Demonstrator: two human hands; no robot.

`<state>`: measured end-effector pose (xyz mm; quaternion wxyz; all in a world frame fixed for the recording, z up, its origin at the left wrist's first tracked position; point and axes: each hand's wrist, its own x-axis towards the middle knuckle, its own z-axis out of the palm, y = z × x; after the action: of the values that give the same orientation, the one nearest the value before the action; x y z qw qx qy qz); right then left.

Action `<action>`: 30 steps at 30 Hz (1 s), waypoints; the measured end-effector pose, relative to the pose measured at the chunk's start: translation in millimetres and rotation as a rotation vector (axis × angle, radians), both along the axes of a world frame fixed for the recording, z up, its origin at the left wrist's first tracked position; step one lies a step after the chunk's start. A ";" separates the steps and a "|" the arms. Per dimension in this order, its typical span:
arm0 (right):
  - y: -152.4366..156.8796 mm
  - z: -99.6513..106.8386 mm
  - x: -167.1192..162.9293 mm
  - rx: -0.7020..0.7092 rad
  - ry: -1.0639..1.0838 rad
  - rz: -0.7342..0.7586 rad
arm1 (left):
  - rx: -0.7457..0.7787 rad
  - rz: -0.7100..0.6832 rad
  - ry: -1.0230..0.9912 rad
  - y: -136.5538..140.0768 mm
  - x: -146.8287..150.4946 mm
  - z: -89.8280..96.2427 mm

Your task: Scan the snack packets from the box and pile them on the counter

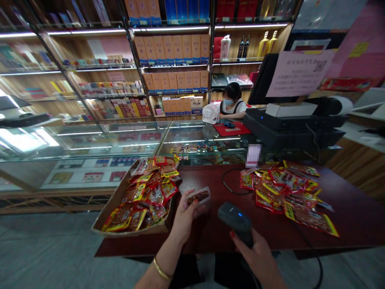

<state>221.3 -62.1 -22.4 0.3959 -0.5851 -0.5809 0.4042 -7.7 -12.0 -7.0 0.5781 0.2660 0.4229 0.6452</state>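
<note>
My left hand [185, 216] grips a small clear snack packet [198, 196] with brown food inside, held above the dark red wooden counter [207, 235]. In my right hand [255, 249] is a black barcode scanner [234, 218] with a small blue light, its head pointing left toward the packet. A shallow cardboard box [104, 214] full of red and yellow snack packets [144, 196] sits to the left of my left hand. Loose packets of a similar kind [288, 184] lie in a pile on the right side of the counter.
Behind the counter stands a glass display case [135, 140]. A monitor [263, 80] with a pink notice rises at the right. A person [233, 104] in a mask sits beyond the case. A black cable [231, 190] crosses the counter; boxed goods [177, 48] fill the shelves.
</note>
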 end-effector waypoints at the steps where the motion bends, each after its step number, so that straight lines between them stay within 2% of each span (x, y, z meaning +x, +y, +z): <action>1: -0.6 2.2 -0.8 0.008 -0.003 0.002 | -0.007 0.005 -0.051 -0.2 -0.4 -0.2; 10: -19.2 18.5 -9.2 0.065 -0.103 0.014 | -0.032 -0.028 -0.224 -7.6 -8.2 -7.1; 15: -33.6 18.5 -10.3 0.103 -0.126 -0.024 | -0.036 -0.023 -0.211 -19.7 -6.9 -12.8; 18: -40.8 13.2 -7.7 0.107 -0.146 -0.042 | 0.054 -0.011 0.014 -26.3 -8.2 -18.9; 23: -50.5 2.3 -3.1 0.106 -0.158 -0.048 | 0.243 -0.029 0.686 -26.1 -22.0 -37.0; 26: -53.7 -1.2 -3.4 0.096 -0.169 -0.044 | 0.255 -0.125 0.819 -23.3 -29.0 -49.8; 30: -53.2 -5.0 -5.5 0.078 -0.199 -0.015 | 0.217 -0.146 0.810 -23.5 -33.0 -58.4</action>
<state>215.7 -115.3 -27.3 0.3617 -0.6107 -0.6284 0.3183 -40.6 -35.6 -65.4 0.3784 0.5863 0.5256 0.4866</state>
